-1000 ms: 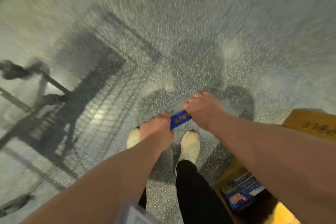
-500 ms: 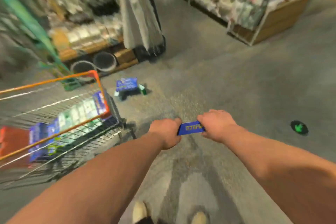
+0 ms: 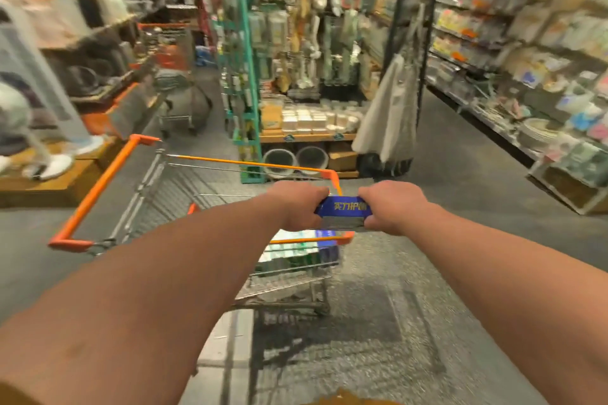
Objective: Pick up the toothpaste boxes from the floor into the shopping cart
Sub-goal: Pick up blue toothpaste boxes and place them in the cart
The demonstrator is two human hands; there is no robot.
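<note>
Single head-worn wide-angle view, looking forward and slightly down a shop aisle
I'm watching from head height: left forearm and right forearm close under the lens, shopping cart just beyond, shelves farther off, blurred

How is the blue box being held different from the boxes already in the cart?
The held box is up in the air by the rim of the shopping cart; the cart boxes lie packed inside its basket. The held box shows a blue face with yellow lettering; the cart boxes look mostly white and green. Both look like cartons.
</note>
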